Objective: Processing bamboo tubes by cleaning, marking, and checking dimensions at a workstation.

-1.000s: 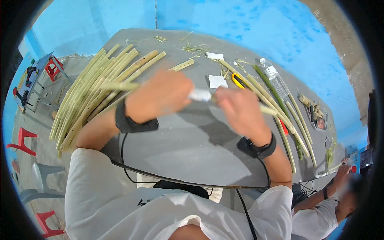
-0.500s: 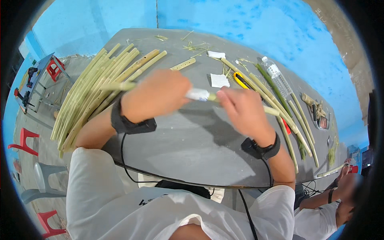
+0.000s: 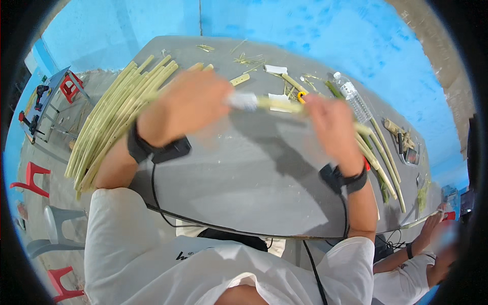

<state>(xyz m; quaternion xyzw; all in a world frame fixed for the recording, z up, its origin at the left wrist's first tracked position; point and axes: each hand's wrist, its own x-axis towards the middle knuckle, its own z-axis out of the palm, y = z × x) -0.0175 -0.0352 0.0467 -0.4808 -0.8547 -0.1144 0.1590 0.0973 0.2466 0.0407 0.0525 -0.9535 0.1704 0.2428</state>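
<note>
Across the table in front of me lies a pale green bamboo tube (image 3: 281, 105), raised in both hands and blurred by motion. My left hand (image 3: 190, 104) is closed round it, with a white paper-like sheet (image 3: 243, 101) wrapped on the tube at its fingers. My right hand (image 3: 333, 127) grips the tube further right, fingers curled over it. The tube's right end pokes out past that hand. Its left end is blurred over a row of similar bamboo tubes (image 3: 109, 117).
On the grey table (image 3: 229, 178) more bamboo stalks (image 3: 378, 165), a clear plastic bottle (image 3: 353, 96) and a yellow cutter (image 3: 301, 96), partly hidden, lie at the right. White squares (image 3: 276, 69) and shavings lie further back. A co-worker's arm (image 3: 414, 249) is at lower right. Cables hang from my wrists.
My hands have moved apart: the left one went left and slightly up with the white sheet, the right one right and up with the bamboo tube. More tube shows between them.
</note>
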